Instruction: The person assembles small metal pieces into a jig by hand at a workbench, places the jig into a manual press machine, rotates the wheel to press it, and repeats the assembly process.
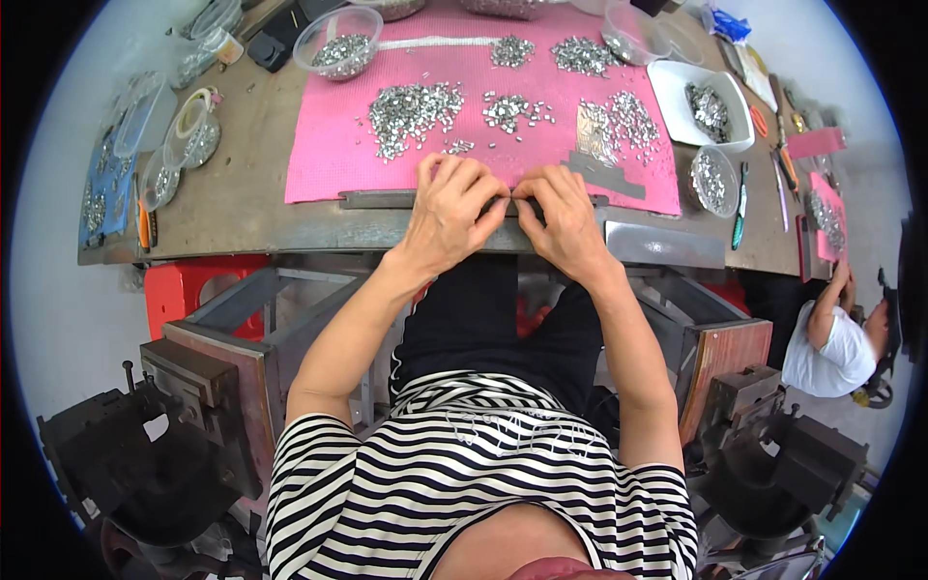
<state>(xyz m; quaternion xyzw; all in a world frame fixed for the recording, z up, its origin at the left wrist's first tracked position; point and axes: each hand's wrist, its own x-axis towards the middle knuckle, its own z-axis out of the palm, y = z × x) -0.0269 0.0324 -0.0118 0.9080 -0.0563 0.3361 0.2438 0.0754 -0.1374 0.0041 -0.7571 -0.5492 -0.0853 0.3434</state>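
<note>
- Nearest the camera we see our striped shirt (pixel 483 483), with both bare forearms running up from it to the workbench (pixel 242 208).
- Our left hand (pixel 452 215) rests at the near edge of the pink mat (pixel 333 145), fingers curled down onto a long dark metal strip (pixel 377 200) that lies along that edge. The fingertips press together at the strip; whether a small part sits between them we cannot tell.
- Our right hand (pixel 563 220) sits just beside the left, thumbs nearly touching, its fingers likewise closed down on the same strip.
- On the mat beyond the hands lie heaps of small silver metal pieces (pixel 414 111), some scattered loose just above the knuckles.
- A clear round bowl (pixel 338 43) at the mat's far left corner holds more pieces; a white square tray (pixel 701 104) and a small clear dish (pixel 713 180) stand to the right.
- Another person (pixel 833 338) sits at the right end of the bench.
</note>
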